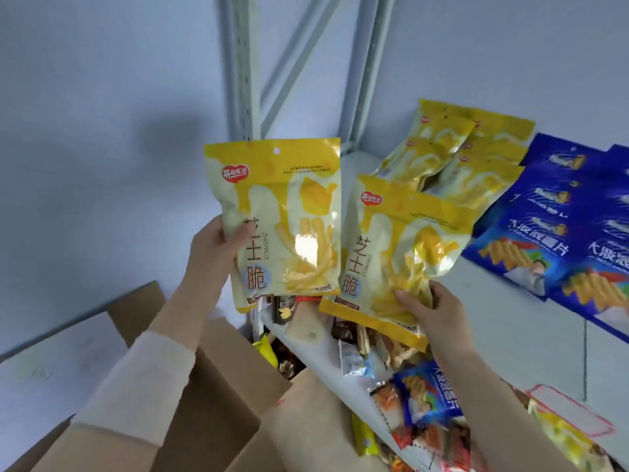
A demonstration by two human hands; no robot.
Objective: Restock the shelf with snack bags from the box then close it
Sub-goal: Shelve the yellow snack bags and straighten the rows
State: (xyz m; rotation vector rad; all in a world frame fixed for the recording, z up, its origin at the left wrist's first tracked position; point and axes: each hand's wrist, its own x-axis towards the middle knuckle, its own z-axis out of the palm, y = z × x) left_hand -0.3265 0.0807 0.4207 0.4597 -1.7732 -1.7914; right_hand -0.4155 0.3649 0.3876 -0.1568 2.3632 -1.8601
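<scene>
The white shelf [493,318] fills the frame from 1 to 4 o'clock, and the open cardboard box [211,386] sits at 7 o'clock, its flaps up. Overlapping blue snack bags [561,233] lie on the shelf at 3 o'clock, with a pile of yellow snack bags [469,155] just beside them at 1 o'clock. Mixed snacks [408,403] crowd a lower level at 5 o'clock. Near centre, the left yellow bag [282,219] is upright, pinched at its 9 o'clock edge by the left hand [211,253]. The right yellow bag [401,253] tilts over the shelf's front edge, with the right hand [432,311] gripping its bottom corner.
</scene>
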